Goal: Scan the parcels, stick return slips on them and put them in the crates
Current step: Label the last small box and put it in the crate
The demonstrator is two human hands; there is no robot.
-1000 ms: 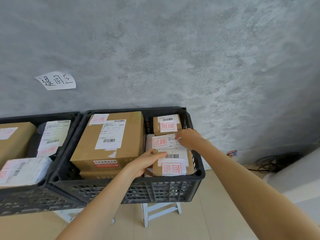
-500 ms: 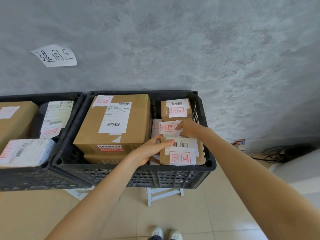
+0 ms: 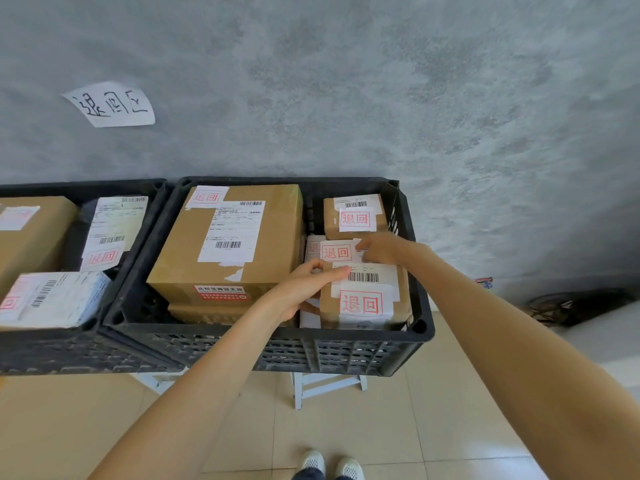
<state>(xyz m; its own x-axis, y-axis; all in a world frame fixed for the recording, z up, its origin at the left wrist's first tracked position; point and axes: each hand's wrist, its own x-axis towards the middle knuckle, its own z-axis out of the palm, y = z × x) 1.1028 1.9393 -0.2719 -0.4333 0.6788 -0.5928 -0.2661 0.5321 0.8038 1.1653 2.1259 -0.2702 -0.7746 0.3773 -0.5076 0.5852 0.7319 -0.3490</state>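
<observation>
The small parcel [image 3: 367, 299] was a brown cardboard box carrying a barcode label and a white return slip [image 3: 362, 303] stamped with red characters. It sat in the front right corner of the right crate [image 3: 420, 327], tight against the crate's right wall and front rim. The left hand [image 3: 304, 289] gripped its left top edge, thumb and fingers curled around the corner. The right hand [image 3: 379, 249] rested just behind it with fingers curled down on the middle parcel [image 3: 337, 252] — whether it pinched that parcel I could not tell. A large box [image 3: 235, 240] filled the crate's left side, leaving only a narrow gap — the left hand occupied it. A third small box [image 3: 355, 216] stood at the back right.
</observation>
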